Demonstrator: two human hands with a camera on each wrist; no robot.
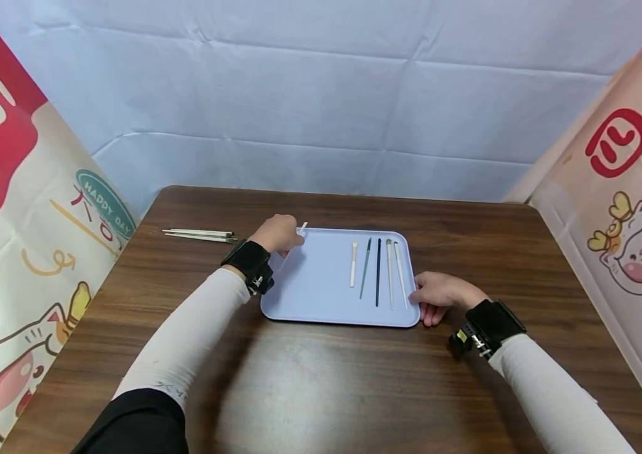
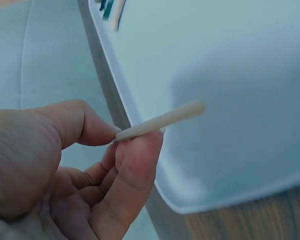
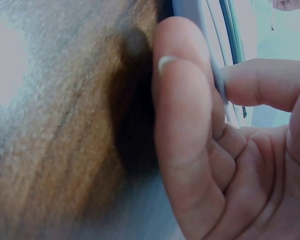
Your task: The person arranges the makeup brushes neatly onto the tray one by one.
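Note:
My left hand (image 1: 279,233) is over the tray's far left corner and pinches a thin cream-coloured stick (image 2: 165,120) between thumb and fingers. One end of it points out over the tray in the left wrist view. At the right edge of the pale blue tray (image 1: 309,296), my right hand (image 1: 440,295) grips the rim, thumb on the inner side and fingers outside. Lying side by side on the tray are a short cream stick (image 1: 353,265), a green one (image 1: 365,268), a dark blue one (image 1: 378,272) and two longer pale ones, a tan-tipped stick (image 1: 390,274) and a whitish stick (image 1: 400,275).
Several more pale sticks (image 1: 198,235) lie together on the brown wooden table (image 1: 321,384), left of the tray. Behind the table hangs a pale blue cloth (image 1: 309,101). Printed cartoon sheets flank both sides.

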